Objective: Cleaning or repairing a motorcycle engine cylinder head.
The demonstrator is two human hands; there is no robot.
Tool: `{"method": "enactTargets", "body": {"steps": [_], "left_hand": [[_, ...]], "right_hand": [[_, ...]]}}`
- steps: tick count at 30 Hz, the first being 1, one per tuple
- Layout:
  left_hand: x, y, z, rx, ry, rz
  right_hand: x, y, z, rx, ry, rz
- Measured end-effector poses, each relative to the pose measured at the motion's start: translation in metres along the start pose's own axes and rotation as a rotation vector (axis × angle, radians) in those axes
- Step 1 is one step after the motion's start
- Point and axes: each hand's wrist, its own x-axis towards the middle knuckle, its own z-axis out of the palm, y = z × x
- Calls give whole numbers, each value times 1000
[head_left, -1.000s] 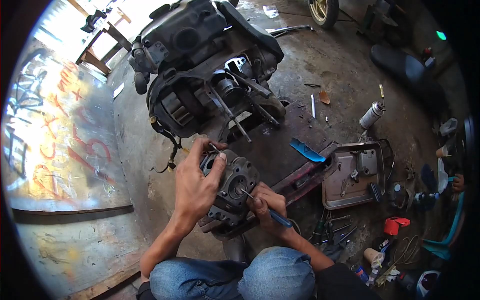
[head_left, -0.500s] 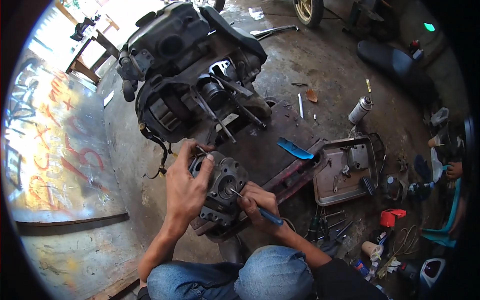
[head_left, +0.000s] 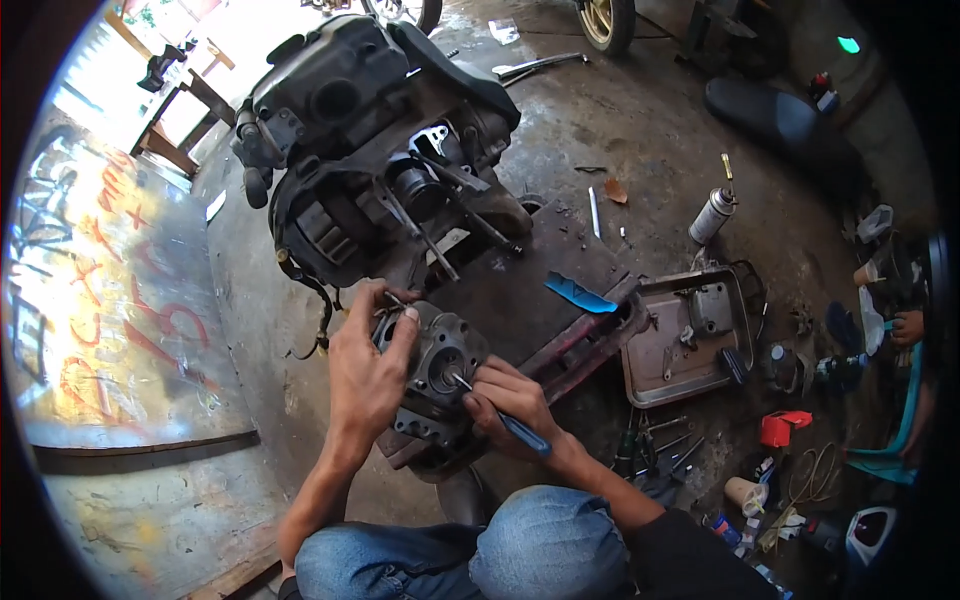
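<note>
A grey metal cylinder head (head_left: 425, 421) rests at the near end of a dark metal bench, its round recess facing up. My left hand (head_left: 370, 372) grips its left side, thumb over the top and fingers round the far edge. A small metal piece shows by those fingertips; I cannot tell whether it is part of the head. In my right hand (head_left: 512, 398) is a slim screwdriver-like tool (head_left: 527, 436) with a blue handle. Its thin shaft points left into the recess; whether the tip touches the metal is hard to see.
Beyond the bench stands a partly dismantled engine (head_left: 345, 110) with long rods sticking out. A blue strip (head_left: 582, 294) lies on the bench. To the right are a metal tray (head_left: 655, 392) of parts, a spray can (head_left: 712, 217), a red box (head_left: 784, 428) and another person's hand (head_left: 908, 328).
The tool's handle has swung slightly down and its shaft has shifted in the recess. My left hand stays on the cylinder head. The whole view has moved slightly.
</note>
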Motion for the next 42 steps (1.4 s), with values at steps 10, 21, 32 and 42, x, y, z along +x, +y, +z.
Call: {"method": "enactTargets", "body": {"steps": [10,21,32,42], "left_hand": [[1,-8,2,9,-13,20],[5,0,3,8,-12,25],[0,-5,2,-11,-2,33],[6,-6,4,-27,-4,44]], "right_hand": [[-4,4,3,-21,-19,-27],[-6,0,-4,-46,-20,3],[6,2,3,-89,-29,-14],[0,8,-1,-96,-36,-16]]}}
